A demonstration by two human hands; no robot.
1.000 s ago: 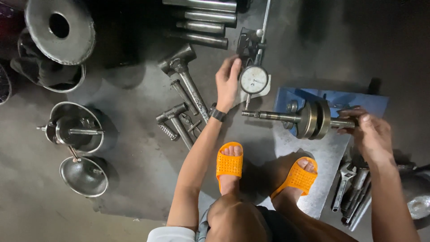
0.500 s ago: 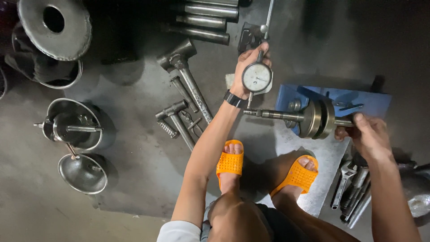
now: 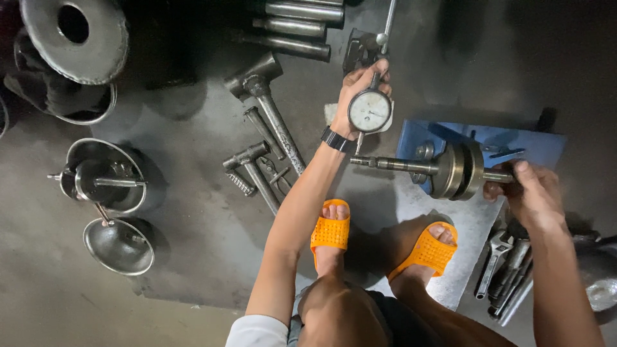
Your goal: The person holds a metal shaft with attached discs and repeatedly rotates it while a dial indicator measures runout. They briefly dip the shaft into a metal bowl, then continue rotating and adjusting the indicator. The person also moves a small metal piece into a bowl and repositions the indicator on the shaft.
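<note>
At far left, a large round metal disc with a centre hole [image 3: 72,35] is seen above two shallow metal bowls [image 3: 109,212] on the dark floor [image 3: 193,257]. Further right, several hammers and steel punches [image 3: 267,144] are laid side by side, with steel cylinders [image 3: 292,29] lined up above them. The left hand [image 3: 360,96] is raised over the floor, its fingers [image 3: 379,69] wrapped around a round dial gauge [image 3: 369,110], whose stem is pointed down just above a crankshaft [image 3: 450,168]. The crankshaft is laid level over a blue base [image 3: 514,144], and its right end is gripped by the closed fingers [image 3: 520,170] of the right hand [image 3: 533,196]. Orange sandals [image 3: 379,241] are worn below. Spanners [image 3: 508,273] are piled at lower right.
</note>
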